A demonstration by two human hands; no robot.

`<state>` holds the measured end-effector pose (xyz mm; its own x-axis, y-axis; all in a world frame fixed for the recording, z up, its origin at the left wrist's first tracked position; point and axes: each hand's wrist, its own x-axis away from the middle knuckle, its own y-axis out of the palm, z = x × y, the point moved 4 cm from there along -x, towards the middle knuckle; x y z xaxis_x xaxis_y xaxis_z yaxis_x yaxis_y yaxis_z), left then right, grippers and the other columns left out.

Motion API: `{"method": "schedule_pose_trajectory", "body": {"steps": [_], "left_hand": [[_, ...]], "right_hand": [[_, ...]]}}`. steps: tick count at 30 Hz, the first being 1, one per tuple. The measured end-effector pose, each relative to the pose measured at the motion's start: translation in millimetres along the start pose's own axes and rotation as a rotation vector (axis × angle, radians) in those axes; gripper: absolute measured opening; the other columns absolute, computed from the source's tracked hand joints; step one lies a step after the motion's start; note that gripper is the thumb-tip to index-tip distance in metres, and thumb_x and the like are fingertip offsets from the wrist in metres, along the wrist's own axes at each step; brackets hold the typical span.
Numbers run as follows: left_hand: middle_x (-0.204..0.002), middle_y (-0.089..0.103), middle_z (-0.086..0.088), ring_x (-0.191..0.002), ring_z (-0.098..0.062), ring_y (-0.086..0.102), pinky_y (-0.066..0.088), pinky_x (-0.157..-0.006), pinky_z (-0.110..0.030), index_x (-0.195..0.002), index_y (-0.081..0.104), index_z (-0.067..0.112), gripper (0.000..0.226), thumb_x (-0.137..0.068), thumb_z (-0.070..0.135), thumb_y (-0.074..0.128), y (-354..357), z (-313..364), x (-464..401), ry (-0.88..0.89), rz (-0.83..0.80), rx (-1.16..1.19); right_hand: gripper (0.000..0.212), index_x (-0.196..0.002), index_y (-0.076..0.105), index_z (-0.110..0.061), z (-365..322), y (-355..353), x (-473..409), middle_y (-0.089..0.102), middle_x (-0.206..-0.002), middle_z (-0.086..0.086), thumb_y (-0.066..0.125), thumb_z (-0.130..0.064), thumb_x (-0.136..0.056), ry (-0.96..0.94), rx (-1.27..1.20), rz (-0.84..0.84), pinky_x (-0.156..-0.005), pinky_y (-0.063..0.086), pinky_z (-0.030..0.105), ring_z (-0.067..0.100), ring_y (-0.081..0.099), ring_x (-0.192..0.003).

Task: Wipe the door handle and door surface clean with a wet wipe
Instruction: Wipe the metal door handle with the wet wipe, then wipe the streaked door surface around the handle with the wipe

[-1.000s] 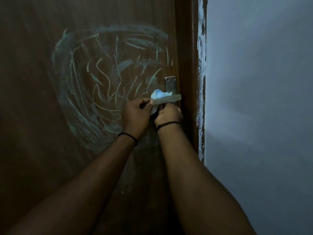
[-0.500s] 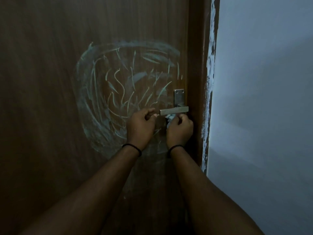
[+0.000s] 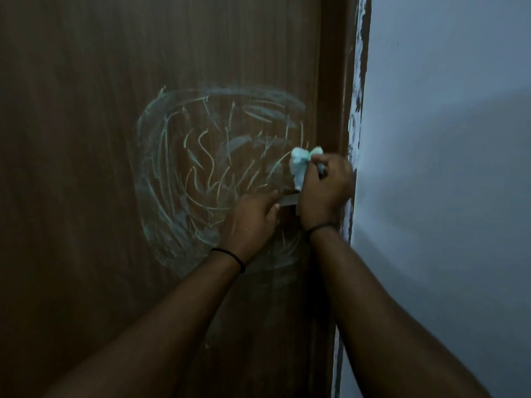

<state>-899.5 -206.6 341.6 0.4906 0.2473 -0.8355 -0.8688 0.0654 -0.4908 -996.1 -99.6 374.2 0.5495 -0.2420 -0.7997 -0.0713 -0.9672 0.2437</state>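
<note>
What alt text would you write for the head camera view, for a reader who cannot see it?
A person's right hand presses a crumpled pale blue wet wipe against the metal plate of a door handle, while the left hand holds the silver lever handle. The dark brown wooden door carries pale chalky swirls; a grey wall stands at right.

A dark brown wooden door fills the left and centre of the frame, smeared with pale chalky swirls in a rough ring. Right of centre, the right hand grips a crumpled wet wipe against the door above the metal lever handle (only a short stretch of it shows between the hands). The left hand holds the lever's free end. A grey wall occupies the right side.
</note>
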Motion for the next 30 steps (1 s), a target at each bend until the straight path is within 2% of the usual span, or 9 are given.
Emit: {"method": "schedule_pose_trajectory", "body": {"steps": [5, 9, 12, 15, 17, 21, 24, 27, 30], "left_hand": [[-0.102, 0.072, -0.011, -0.093, -0.028, 0.063, 0.052, -0.08, -0.042, -0.135, 0.06, 0.013, 0.04, -0.097, 0.015, 0.049, 5.6, -2.6, -2.5, 0.067, -0.102, -0.2], [-0.103, 0.072, -0.011, -0.095, -0.029, 0.063, 0.052, -0.082, -0.042, -0.134, 0.061, 0.012, 0.043, -0.092, 0.012, 0.052, 4.7, -5.5, -6.6, 0.079, -0.136, -0.202], [-0.1, 0.072, -0.01, -0.093, -0.027, 0.064, 0.052, -0.079, -0.039, -0.134, 0.061, 0.013, 0.043, -0.092, 0.011, 0.052, 3.2, -7.8, -6.6, 0.086, -0.142, -0.19], [-0.105, 0.071, -0.012, -0.095, -0.028, 0.064, 0.052, -0.079, -0.036, -0.134, 0.061, 0.012, 0.042, -0.093, 0.012, 0.052, 2.2, -5.8, -5.5, 0.086, -0.167, -0.162], [-0.11, 0.07, -0.012, -0.098, -0.03, 0.064, 0.053, -0.081, -0.038, -0.13, 0.064, 0.011, 0.04, -0.092, 0.012, 0.052, 0.1, -3.3, -8.5, 0.09, -0.16, -0.156], [-0.118, 0.07, -0.011, -0.106, -0.03, 0.064, 0.053, -0.087, -0.043, -0.13, 0.065, 0.013, 0.041, -0.09, 0.012, 0.053, -4.0, -2.9, -6.9, 0.091, -0.132, -0.135], [-0.115, 0.07, -0.01, -0.106, -0.027, 0.062, 0.053, -0.086, -0.042, -0.139, 0.057, 0.017, 0.048, -0.092, 0.015, 0.052, -0.4, -7.7, -1.1, 0.07, -0.161, -0.144], [-0.114, 0.069, -0.012, -0.103, -0.03, 0.062, 0.053, -0.085, -0.041, -0.138, 0.058, 0.014, 0.047, -0.091, 0.013, 0.053, 1.3, -7.9, -2.7, 0.083, -0.145, -0.143], [-0.114, 0.068, -0.013, -0.1, -0.032, 0.062, 0.051, -0.08, -0.038, -0.133, 0.062, 0.012, 0.044, -0.09, 0.007, 0.054, 0.9, -11.2, -1.8, 0.092, -0.115, -0.13]], "right_hand": [[0.024, -0.111, 0.068, -0.007, 10.0, 44.6, -56.3, 0.063, -0.115, 0.011, 0.049, -0.008, -0.096, -0.001, 0.172, -0.195, -0.081, 0.036, 0.006, 0.017, 0.059, -0.103], [0.024, -0.092, 0.067, -0.008, 20.6, 60.0, -40.7, 0.064, -0.106, 0.008, 0.043, -0.007, -0.095, -0.228, 0.351, -0.334, -0.085, 0.042, 0.024, 0.022, 0.059, -0.099], [0.027, -0.076, 0.068, -0.015, 30.7, 57.0, -39.5, 0.065, -0.09, 0.002, 0.047, -0.015, -0.092, -0.302, 0.5, -0.394, -0.073, 0.04, 0.022, 0.017, 0.059, -0.084], [0.027, -0.085, 0.074, -0.015, 31.7, 54.5, -54.7, 0.066, -0.088, 0.009, 0.052, -0.027, -0.094, -0.152, 0.437, -0.359, -0.069, 0.048, 0.025, 0.022, 0.062, -0.076], [0.028, -0.094, 0.074, -0.014, 23.0, 60.6, -62.9, 0.066, -0.096, 0.009, 0.053, -0.033, -0.095, -0.064, 0.352, -0.313, -0.072, 0.047, 0.021, 0.019, 0.062, -0.08], [0.019, -0.083, 0.072, -0.013, 8.3, 63.0, -37.7, 0.058, -0.089, -0.002, 0.057, -0.022, -0.092, -0.229, 0.284, -0.331, -0.071, 0.043, 0.021, 0.011, 0.053, -0.078], [0.023, -0.093, 0.074, -0.013, 22.3, 52.9, -41.4, 0.064, -0.096, 0.005, 0.055, -0.026, -0.096, -0.208, 0.286, -0.337, -0.075, 0.043, 0.02, 0.016, 0.058, -0.087], [0.026, -0.105, 0.07, -0.013, 18.7, 61.3, -63.1, 0.061, -0.108, 0.002, 0.051, -0.029, -0.098, -0.093, 0.252, -0.286, -0.074, 0.037, 0.004, 0.017, 0.06, -0.098], [0.038, -0.133, 0.055, -0.007, 10.3, 74.8, -43.0, 0.05, -0.138, 0.011, 0.048, -0.005, -0.095, -0.306, 0.362, -0.415, -0.109, 0.028, 0.014, 0.022, 0.045, -0.129]]}}
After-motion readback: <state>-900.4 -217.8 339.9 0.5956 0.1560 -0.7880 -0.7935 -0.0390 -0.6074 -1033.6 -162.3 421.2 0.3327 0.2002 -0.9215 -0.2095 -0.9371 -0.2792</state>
